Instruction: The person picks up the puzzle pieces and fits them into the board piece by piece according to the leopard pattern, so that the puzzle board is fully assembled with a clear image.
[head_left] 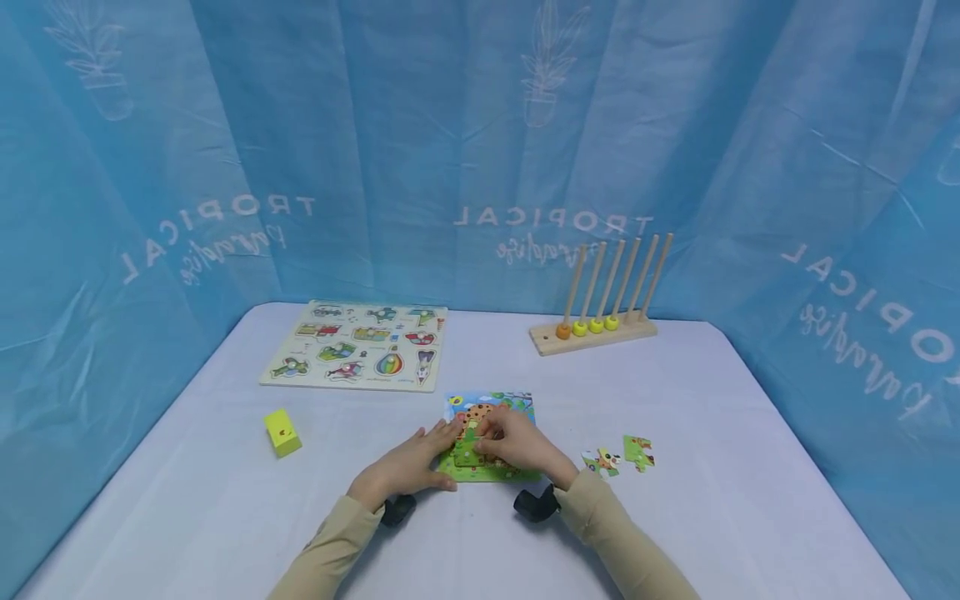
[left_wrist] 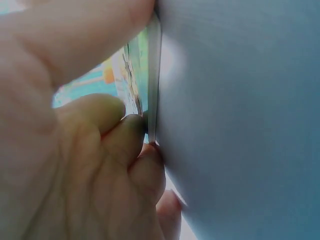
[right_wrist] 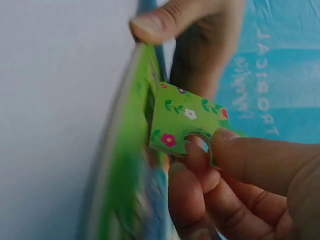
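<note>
My right hand (head_left: 521, 442) pinches a green jigsaw piece (right_wrist: 172, 117) with printed flowers between thumb and fingers. The piece is tilted over the lower left part of a colourful jigsaw board (head_left: 468, 475), which shows a spotted animal on grass. At the board's left edge rests my left hand (head_left: 408, 461), its fingers extended and its thumb by the lower edge. The left wrist view shows its fingers against the thin edge of the board (left_wrist: 154, 75). My hands cover part of the picture. Two loose jigsaw pieces, one with an animal print (head_left: 602, 460) and one green (head_left: 638, 452), lie to the right.
A wooden peg board with vehicle pictures (head_left: 360, 346) lies at the back left. Nearer stands a yellow block (head_left: 282, 432). At the back right is a wooden stand (head_left: 596, 333) with upright rods and several beads. Blue curtains (head_left: 465, 150) surround the white table (head_left: 712, 500).
</note>
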